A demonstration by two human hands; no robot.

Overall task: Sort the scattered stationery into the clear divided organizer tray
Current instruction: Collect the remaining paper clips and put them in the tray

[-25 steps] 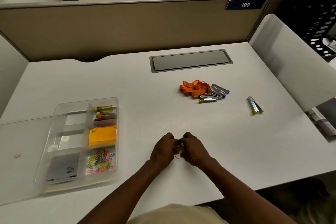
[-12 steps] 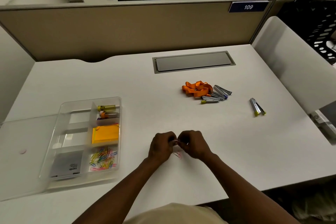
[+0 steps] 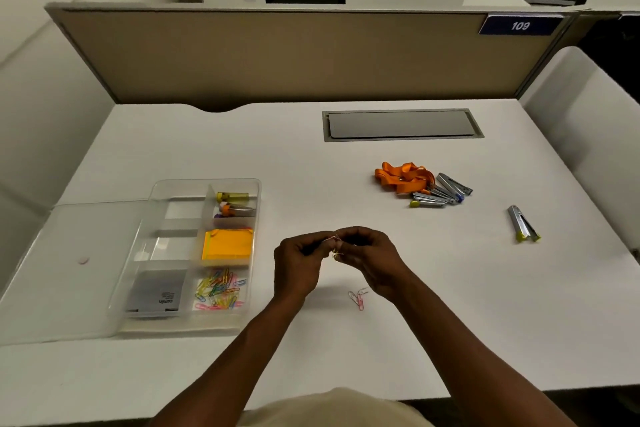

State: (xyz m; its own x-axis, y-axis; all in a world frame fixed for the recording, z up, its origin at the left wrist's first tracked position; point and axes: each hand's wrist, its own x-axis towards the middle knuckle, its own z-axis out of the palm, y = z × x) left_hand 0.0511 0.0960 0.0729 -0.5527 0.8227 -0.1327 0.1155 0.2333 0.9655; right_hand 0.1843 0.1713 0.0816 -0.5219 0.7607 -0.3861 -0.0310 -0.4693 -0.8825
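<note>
My left hand and my right hand meet above the white desk, both pinching a small tangle of paper clips between their fingertips. A few loose clips lie on the desk just below the hands. The clear divided organizer tray sits at the left; it holds coloured paper clips, an orange sticky-note pad, a grey box and small items in the top cell. An orange lanyard and several staple removers lie at the right.
The tray's clear lid lies flat to its left. A single staple remover lies far right. A grey cable hatch is set in the desk at the back, before a tan partition.
Both hands have lifted off the desk with the clips pinched between them. A few clips are now uncovered on the desk beneath the hands.
</note>
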